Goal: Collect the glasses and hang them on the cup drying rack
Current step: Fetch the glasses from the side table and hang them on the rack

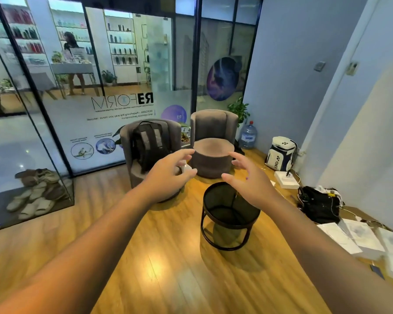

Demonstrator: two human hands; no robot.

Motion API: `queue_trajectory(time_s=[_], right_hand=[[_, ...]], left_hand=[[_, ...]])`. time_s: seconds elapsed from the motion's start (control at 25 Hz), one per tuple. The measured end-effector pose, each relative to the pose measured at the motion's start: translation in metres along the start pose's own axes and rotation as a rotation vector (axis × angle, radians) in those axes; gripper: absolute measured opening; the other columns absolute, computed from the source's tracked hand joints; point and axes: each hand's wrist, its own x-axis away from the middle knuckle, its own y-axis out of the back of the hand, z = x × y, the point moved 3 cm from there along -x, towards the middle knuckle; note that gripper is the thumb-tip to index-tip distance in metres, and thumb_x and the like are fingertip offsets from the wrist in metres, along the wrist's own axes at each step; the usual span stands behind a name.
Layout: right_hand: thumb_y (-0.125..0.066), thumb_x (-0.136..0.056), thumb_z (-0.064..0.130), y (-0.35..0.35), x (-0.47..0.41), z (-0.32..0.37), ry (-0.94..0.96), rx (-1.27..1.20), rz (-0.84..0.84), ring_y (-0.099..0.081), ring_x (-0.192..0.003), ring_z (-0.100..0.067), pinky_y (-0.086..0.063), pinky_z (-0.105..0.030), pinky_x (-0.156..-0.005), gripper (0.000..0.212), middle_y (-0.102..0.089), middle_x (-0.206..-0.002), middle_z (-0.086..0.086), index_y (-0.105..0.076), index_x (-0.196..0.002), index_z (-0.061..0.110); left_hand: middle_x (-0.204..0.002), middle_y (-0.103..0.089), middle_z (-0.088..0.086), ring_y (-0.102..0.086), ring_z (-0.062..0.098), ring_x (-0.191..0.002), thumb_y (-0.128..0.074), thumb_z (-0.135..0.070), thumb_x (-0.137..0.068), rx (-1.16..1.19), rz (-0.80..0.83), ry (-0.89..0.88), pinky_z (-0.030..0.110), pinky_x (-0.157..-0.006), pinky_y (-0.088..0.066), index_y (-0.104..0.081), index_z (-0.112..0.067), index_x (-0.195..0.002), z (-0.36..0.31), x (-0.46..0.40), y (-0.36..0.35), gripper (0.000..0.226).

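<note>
Head view shows both arms stretched forward over the wooden floor, with the left hand at centre frame and the right hand just right of centre. Both hands are spread, fingers loosely bent and apart, palms turned toward each other; neither holds or touches anything. No glasses and no cup drying rack can be identified in this frame, so their location cannot be told from here. Below the right hand stands a round black mesh side table; behind the hands are two grey armchairs, the left one carrying a black backpack. Judged step: locating the glasses. To do it well, scan the room first, keep both hands free, and approach each glass from the side before closing the fingers round it.
</note>
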Motion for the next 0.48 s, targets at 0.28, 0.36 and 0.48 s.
queue_trajectory(time_s=[0.28, 0.36, 0.48], right_hand=[[-0.074, -0.093, 0.053, -0.022, -0.094, -0.05, -0.185, 0.017, -0.139, -0.048, -0.143, -0.019, -0.045, -0.036, -0.1, 0.073, -0.051, -0.157, 0.009, -0.038, -0.156, 0.05], [-0.076, -0.092, 0.052, -0.026, -0.108, -0.072, -0.248, 0.024, -0.155, -0.048, -0.143, -0.019, -0.045, -0.035, -0.098, 0.074, -0.052, -0.156, 0.009, -0.037, -0.155, 0.051], [-0.08, -0.089, 0.051, -0.027, -0.135, -0.107, -0.318, 0.049, -0.176, -0.047, -0.144, -0.021, -0.045, -0.038, -0.101, 0.079, -0.05, -0.158, 0.007, -0.038, -0.157, 0.05]], left_hand=[[-0.136, -0.06, -0.021, -0.057, 0.001, -0.123, -0.069, -0.035, -0.099, 0.031, 0.161, -0.072, 0.032, -0.105, -0.05, -0.046, -0.039, -0.152, 0.074, -0.142, -0.025, 0.057], [-0.132, -0.058, -0.026, -0.056, -0.006, -0.116, -0.07, -0.037, -0.099, 0.034, 0.223, -0.085, 0.017, -0.094, -0.045, -0.046, -0.041, -0.151, 0.091, -0.175, -0.043, 0.058], [-0.123, -0.054, -0.035, -0.053, -0.016, -0.111, -0.071, -0.04, -0.097, 0.051, 0.307, -0.099, 0.006, -0.083, -0.035, -0.045, -0.044, -0.151, 0.114, -0.224, -0.077, 0.059]])
